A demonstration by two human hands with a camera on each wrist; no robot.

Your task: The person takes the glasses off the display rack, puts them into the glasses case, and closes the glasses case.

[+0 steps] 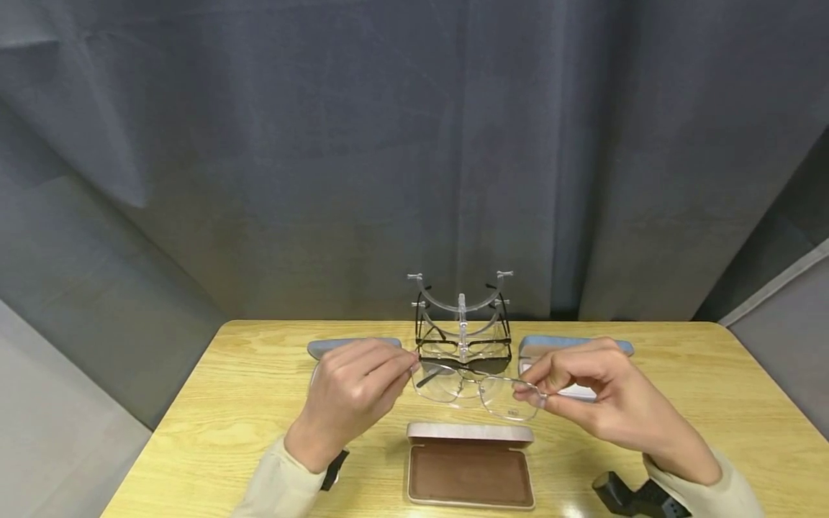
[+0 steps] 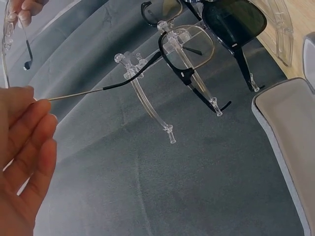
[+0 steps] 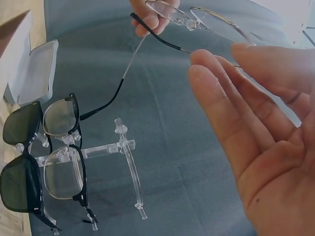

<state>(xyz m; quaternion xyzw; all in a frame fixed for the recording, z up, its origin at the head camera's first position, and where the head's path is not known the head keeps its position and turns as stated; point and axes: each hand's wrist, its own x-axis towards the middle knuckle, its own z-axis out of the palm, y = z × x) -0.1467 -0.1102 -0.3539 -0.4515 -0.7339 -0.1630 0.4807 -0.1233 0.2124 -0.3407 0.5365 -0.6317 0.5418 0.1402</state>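
Observation:
Thin metal-rimmed eyeglasses [image 1: 508, 400] are held up between both hands, lenses facing the wearer and temples pointing away. My left hand [image 1: 358, 392] pinches them at the hinge end of one temple. Thumb and fingers of my right hand [image 1: 599, 392] pinch the opposite hinge end. Behind them stands a transparent display stand [image 1: 463, 308] with curved arms. Black-browed glasses [image 3: 65, 173] sit on a middle arm, and dark sunglasses [image 2: 234, 25] sit below them. The stand's top arm bears no glasses. Both dark temple tips of the held pair stretch toward the stand in the wrist views.
An open case with brown lining [image 1: 471, 476] lies in front of the stand. Blue-grey cases, one on the left [image 1: 352, 347] and an open one on the right [image 1: 573, 343], flank the stand on the wooden table [image 1: 214, 432]. A grey curtain [image 1: 363, 180] hangs behind.

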